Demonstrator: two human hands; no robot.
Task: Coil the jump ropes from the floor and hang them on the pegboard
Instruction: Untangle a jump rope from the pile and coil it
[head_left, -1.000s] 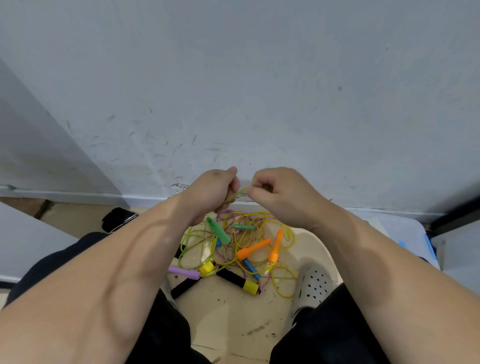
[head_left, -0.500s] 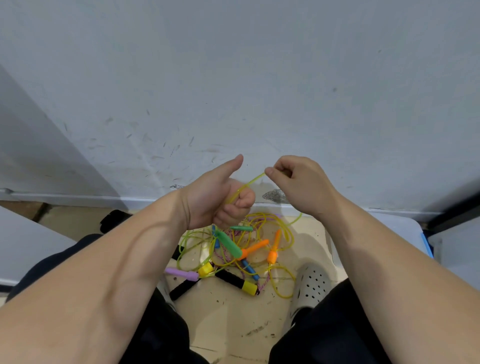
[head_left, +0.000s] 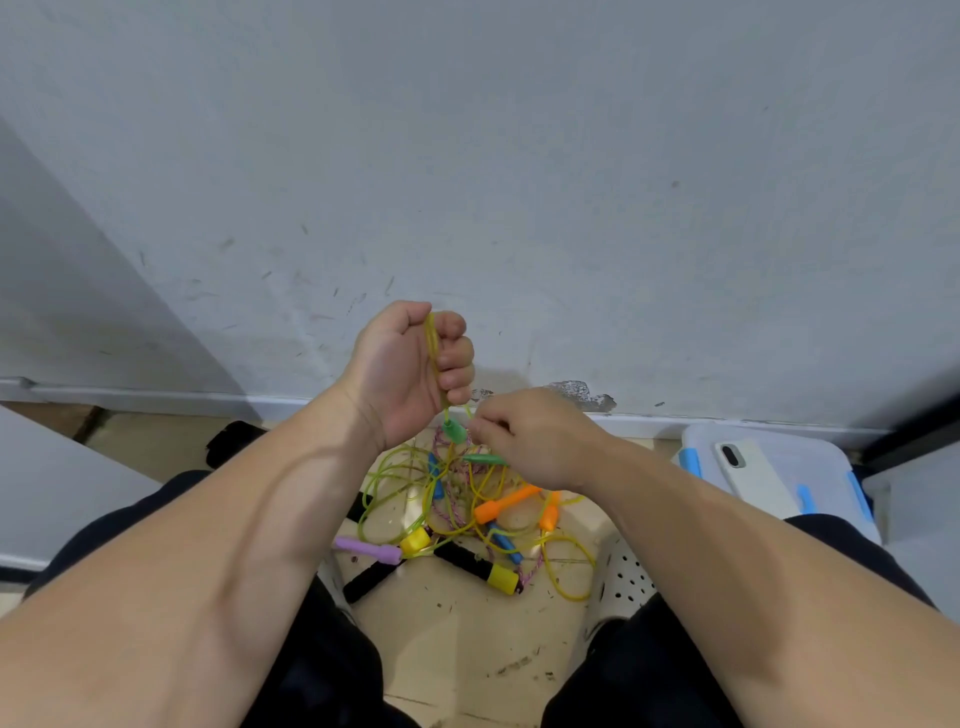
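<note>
Since half a second ago the left hand (head_left: 410, 371) has risen and turned upright, fist clamped on yellow-green cord loops (head_left: 432, 343), a green handle (head_left: 454, 430) dangling beneath. Right hand (head_left: 524, 436) has dropped beside that handle, fingers pinched together, seemingly on cord. Remaining jump ropes (head_left: 467, 514) lie tangled on the floor (head_left: 447, 634). Feed slack evenly, keeping loops equal and tension light.

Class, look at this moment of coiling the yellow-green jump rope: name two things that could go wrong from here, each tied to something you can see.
1. The yellow-green rope in the left hand runs down into the tangled pile; pulling may drag other ropes up or tighten knots.
2. Its green handle dangles just below the fist, so it could swing and loosen the coil while the right hand works.
</note>
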